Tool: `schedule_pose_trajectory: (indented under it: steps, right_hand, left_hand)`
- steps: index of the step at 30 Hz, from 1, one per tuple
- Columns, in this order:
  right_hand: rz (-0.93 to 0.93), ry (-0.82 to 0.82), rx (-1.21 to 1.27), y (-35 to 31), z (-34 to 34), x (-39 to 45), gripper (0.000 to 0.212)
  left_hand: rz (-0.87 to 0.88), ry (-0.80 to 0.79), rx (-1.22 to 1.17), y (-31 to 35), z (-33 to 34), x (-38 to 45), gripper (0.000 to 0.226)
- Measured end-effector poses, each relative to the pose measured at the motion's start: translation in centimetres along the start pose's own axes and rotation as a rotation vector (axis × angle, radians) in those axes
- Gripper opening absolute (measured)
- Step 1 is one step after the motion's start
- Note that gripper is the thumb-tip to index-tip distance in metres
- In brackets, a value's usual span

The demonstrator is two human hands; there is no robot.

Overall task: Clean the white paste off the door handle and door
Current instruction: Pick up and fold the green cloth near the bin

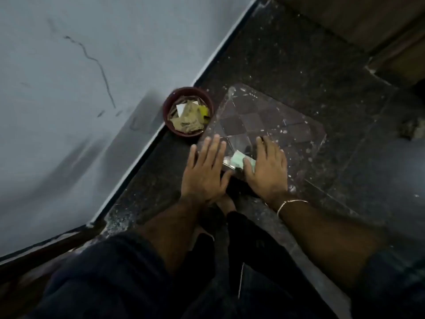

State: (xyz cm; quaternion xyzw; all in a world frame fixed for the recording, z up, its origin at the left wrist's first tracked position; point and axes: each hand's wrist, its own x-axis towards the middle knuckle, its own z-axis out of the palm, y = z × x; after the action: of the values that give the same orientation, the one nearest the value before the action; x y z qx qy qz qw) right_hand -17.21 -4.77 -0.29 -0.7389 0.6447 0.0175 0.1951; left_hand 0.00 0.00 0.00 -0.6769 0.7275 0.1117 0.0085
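Both hands are stretched out low over the floor, backs up and fingers straight. My left hand hovers at the near left corner of a checkered floor mat and holds nothing. My right hand, with a thin bangle at the wrist, lies over the mat's near edge. Its thumb rests against a small pale green and white piece that sits between the two hands. I cannot tell what that piece is. No door handle or white paste on a door is in view.
A dark red round bin with paper scraps stands against the grey wall, just left of the mat. The dark stone floor is speckled with white spots. Brown woodwork runs along the top right. My legs fill the bottom of the view.
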Motion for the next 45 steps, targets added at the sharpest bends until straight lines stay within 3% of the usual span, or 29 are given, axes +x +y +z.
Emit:
schedule_pose_trajectory:
  steps: [5,10,19,25,32,38,45]
  right_hand:
    - [0.072,-0.102,-0.048,2.7,2.8,0.6,0.048]
    - [0.138,-0.187,0.058,4.0,5.0,1.4,0.038]
    - [0.246,-0.13,0.182,4.6,6.8,2.4,0.037]
    - [0.322,-0.133,0.336,5.1,7.1,3.2,0.023]
    - [0.556,-0.149,0.679,4.8,6.6,3.8,0.014]
    - [0.674,-0.167,1.134,3.3,5.9,3.8,0.025]
    - [0.734,-0.251,1.631,1.8,4.6,4.0,0.03]
  left_hand:
    - [0.137,-0.206,0.008,1.4,4.6,1.0,0.075]
    - [0.197,-0.355,0.025,1.5,7.0,2.8,0.073]
    - [0.247,-0.493,0.06,1.5,7.6,5.0,0.072]
    - [0.228,-0.556,0.04,1.6,7.7,5.2,0.076]
    - [0.199,-0.587,-0.042,1.6,6.9,5.8,0.074]
    - [0.169,-0.548,-0.141,1.7,6.3,5.8,0.072]
    - [-0.032,-0.422,-0.553,1.0,5.5,5.5,0.066]
